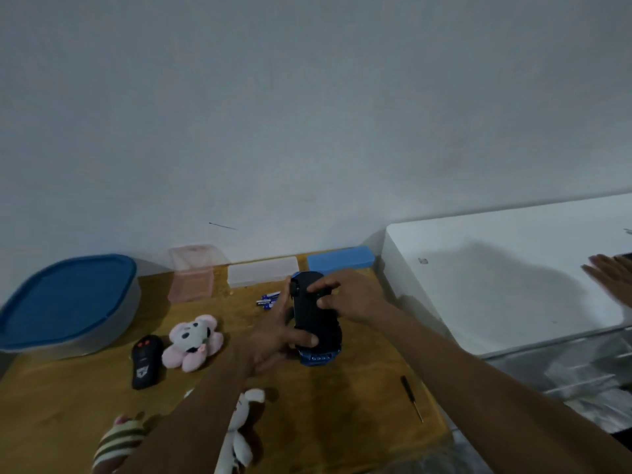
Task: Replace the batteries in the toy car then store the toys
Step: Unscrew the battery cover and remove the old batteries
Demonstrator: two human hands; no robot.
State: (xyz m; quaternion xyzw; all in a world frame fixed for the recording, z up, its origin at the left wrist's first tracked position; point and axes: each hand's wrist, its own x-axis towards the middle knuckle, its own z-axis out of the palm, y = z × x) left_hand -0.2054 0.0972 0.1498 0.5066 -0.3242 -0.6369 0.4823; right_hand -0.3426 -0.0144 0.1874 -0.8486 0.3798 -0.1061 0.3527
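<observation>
Toy car [316, 319] held belly-up over wooden table [342, 398], just in front of batteries [268, 299]. Left hand [273, 336] wrapped round rear end, thumb across underside. Right hand [345, 297] at front, fingertips [323, 301] curled, pressing underside, possibly at battery cover; blur hid detail.

Progress: battery swap under way, not visibly finished. Screwdriver [412, 398] lay apart on table. Storage untouched: blue-lidded container [68, 299] closed; pink plush [193, 340] and remote [147, 360] out.

Hidden: compartment state, two plush toys under forearms.
</observation>
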